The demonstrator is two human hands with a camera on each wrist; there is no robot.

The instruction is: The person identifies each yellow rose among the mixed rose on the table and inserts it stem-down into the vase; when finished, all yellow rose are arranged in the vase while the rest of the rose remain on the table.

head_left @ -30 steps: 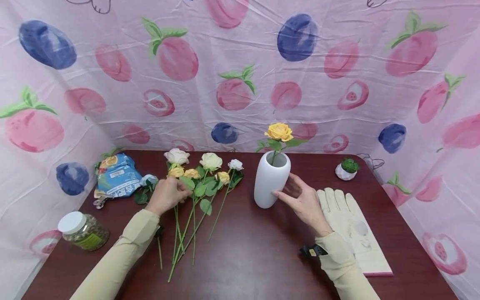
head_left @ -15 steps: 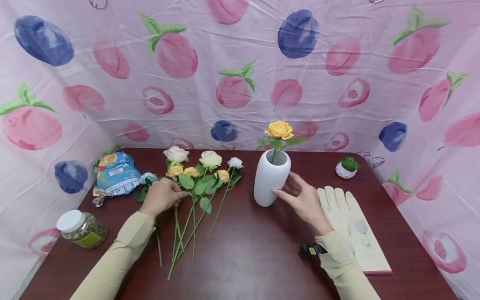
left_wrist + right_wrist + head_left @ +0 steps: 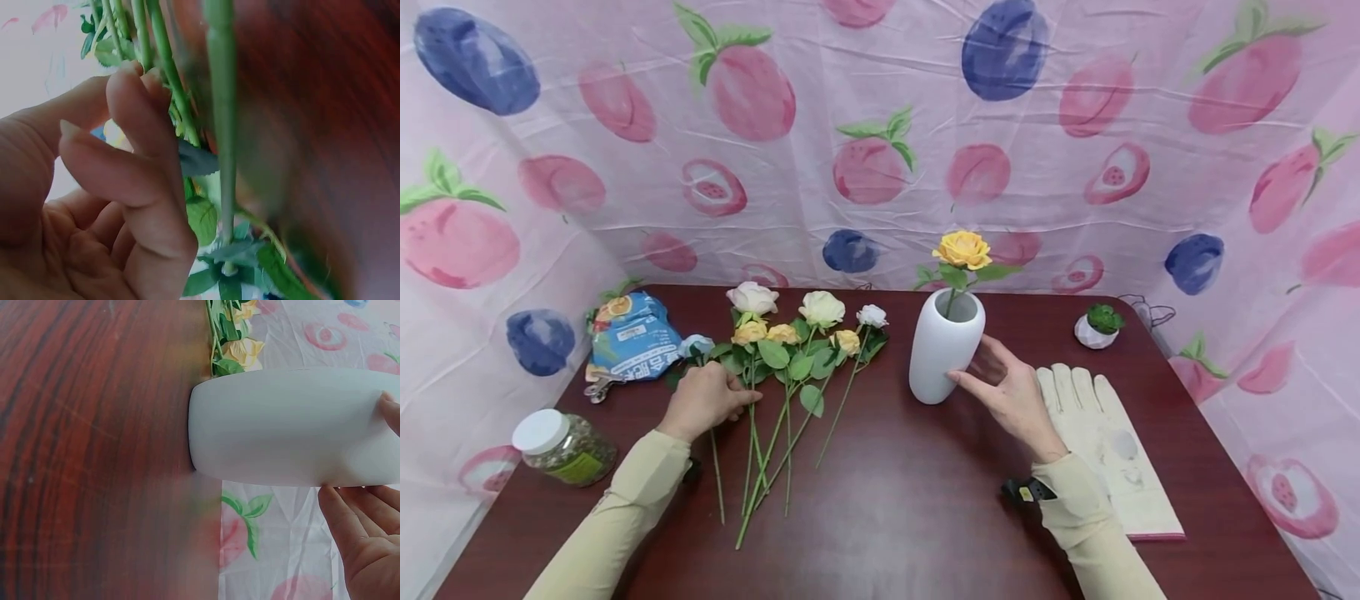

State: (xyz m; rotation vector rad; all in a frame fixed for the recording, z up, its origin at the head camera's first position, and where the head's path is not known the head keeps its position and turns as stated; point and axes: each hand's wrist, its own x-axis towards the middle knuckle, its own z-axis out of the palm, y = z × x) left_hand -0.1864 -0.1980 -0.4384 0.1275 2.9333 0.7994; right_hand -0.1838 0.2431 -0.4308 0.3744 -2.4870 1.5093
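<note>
My right hand holds the white vase, thumb on the near side and fingers round its right side. A yellow rose stands in the vase, whose base rests on the table in the right wrist view. My left hand hovers at the left of the loose roses, fingers loosely bent, fingertips close to green stems. Beneath it lies a pale blue rose, its stem partly covered by the hand. White and yellow roses, including a cream one, lie to its right.
At the left are a blue printed bag and a jar with a white lid. Cream work gloves and a small potted succulent lie at the right. A fruit-patterned cloth hangs behind the dark table.
My left hand has shifted left, away from the middle of the roses and towards the blue one. The roses lie as before. My right hand stays on the vase. The head view has tipped down slightly.
</note>
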